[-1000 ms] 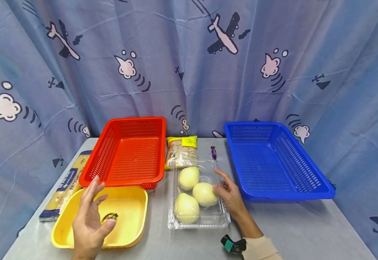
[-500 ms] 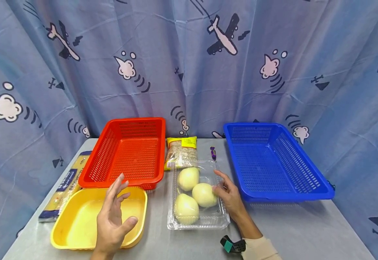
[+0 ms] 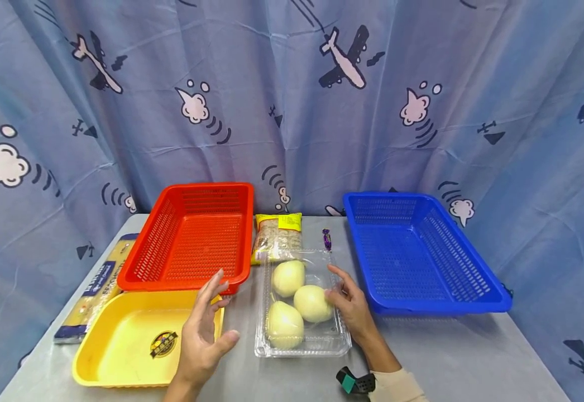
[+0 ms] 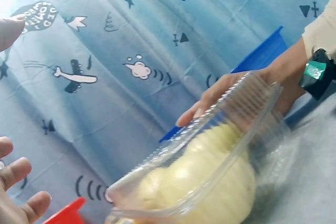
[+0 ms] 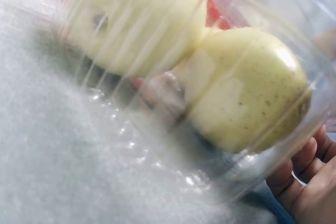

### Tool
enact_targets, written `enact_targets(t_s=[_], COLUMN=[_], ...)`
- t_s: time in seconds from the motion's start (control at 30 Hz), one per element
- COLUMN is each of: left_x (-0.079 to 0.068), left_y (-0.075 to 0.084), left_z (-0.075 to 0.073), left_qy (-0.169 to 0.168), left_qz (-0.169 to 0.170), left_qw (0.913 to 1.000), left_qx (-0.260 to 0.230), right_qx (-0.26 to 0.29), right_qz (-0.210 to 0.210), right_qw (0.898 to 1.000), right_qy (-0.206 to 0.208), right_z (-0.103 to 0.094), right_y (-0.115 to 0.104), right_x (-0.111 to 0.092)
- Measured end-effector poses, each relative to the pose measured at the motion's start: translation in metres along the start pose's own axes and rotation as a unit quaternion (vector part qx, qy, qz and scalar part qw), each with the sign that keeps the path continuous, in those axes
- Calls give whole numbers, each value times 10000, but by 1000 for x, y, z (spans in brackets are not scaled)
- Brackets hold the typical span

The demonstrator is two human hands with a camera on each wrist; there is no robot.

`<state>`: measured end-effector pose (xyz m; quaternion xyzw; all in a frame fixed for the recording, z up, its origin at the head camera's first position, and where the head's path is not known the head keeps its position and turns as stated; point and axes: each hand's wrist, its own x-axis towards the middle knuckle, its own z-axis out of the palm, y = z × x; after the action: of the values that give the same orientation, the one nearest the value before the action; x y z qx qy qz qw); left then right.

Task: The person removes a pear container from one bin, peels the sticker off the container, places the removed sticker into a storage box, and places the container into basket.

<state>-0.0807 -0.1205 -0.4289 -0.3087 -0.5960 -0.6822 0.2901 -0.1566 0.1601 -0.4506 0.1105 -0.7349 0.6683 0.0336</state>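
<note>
A clear plastic clamshell box (image 3: 317, 346) with three pale yellow pears (image 3: 314, 304) stands in the middle of the table in the head view. My right hand (image 3: 352, 304) grips its right side, thumb over the top and fingers along the wall. In the right wrist view, curled fingers (image 5: 310, 163) show against the box's side. My left hand (image 3: 201, 335) hovers over the right edge of the yellow basin (image 3: 88, 365), fingers spread and relaxed, holding nothing. It is left of the box and apart from it. The left wrist view shows the box tilted in frame, pears inside.
Behind the basin stands a red basket (image 3: 206, 240); a blue basket (image 3: 422, 262) is at the right. A yellow-topped bag (image 3: 278, 231) lies behind the box, beside a small purple-wrapped candy (image 3: 326, 239). A long yellow-and-blue packet (image 3: 98, 285) lies at the left edge. A curtain (image 3: 292, 111) hangs behind.
My left hand has moved right across the yellow basin toward the box, uncovering the round label in the basin. The right hand and the box stay in nearly the same place.
</note>
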Motion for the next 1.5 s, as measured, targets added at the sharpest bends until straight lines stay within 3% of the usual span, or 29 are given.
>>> enact_targets(t_s=[0.17, 0.37, 0.67, 0.9, 1.07, 1.3, 1.4, 1.5], left_x=[1, -2, -9, -3, 1, 3, 5, 8], left_y=[-8, -19, -33, -38, -43, -51, -53, -54], left_z=[10, 19, 31, 43, 48, 52, 53, 54], left_qy=[-83, -205, -127, -102, 10, 68, 51, 2], left_qz=[-193, -737, -1560, -1945, -2447, -2996, -3188, -3405], left_qw=[9997, 9956, 9779, 9680, 9527, 9369, 9262, 9097], left_qx=[103, 548, 1384, 1581, 1802, 1799, 2012, 2375], right_qx=[-175, -59, -52, -106, -16, 103, 16, -195], right_qz=[-25, -19, -19, -83, 11, 68, 45, 118], right_qw=[9998, 10000, 10000, 9999, 10000, 9999, 9999, 9997], right_qy=[62, 39, 36, 58, 2, 117, 131, 115], right_z=[0, 0, 1, 1, 3, 0, -2, -3], right_y=[1, 2, 0, 0, 1, 30, 31, 29], right_x=[-1, -1, -3, -2, -1, 7, 7, 6])
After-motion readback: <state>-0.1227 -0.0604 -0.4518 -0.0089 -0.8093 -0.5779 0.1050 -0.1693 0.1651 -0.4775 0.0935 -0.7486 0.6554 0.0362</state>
